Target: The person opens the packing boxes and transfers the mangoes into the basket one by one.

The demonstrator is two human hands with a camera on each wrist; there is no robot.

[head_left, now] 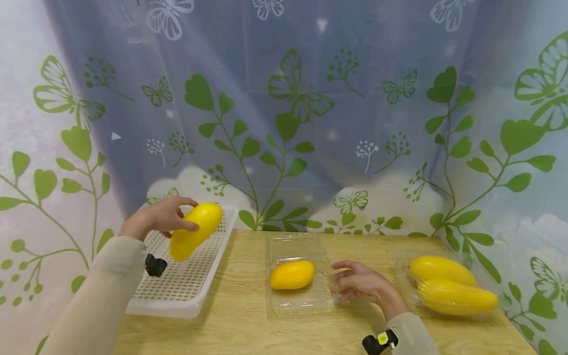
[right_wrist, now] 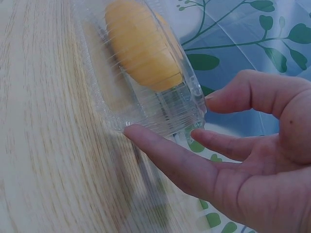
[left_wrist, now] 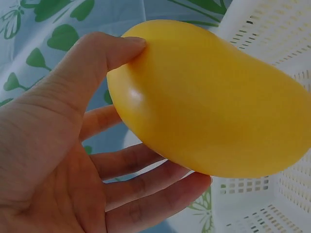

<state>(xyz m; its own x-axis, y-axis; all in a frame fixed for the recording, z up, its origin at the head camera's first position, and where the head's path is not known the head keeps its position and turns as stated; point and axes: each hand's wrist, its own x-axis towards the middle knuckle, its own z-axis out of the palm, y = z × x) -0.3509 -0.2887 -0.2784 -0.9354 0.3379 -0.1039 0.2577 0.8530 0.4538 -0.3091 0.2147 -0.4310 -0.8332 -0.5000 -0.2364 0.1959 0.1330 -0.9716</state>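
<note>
My left hand [head_left: 160, 215] pinches the mango [head_left: 200, 232]: probably slick, bruisable; hold mid-body. My right hand [head_left: 365, 284], fingers parted, grips nothing.

No legible txt, wrist lbl [head_left: 383, 338] incl.

1. Looks forward and down from head, widely across wooden table [head_left: 241, 291]
2. Looks from left wrist, close past yellow mango [left_wrist: 209, 102] to white basket [head_left: 177, 309], shared with head
3. Looks from right wrist, near, at clear container [right_wrist: 158, 114], shared with head
</note>
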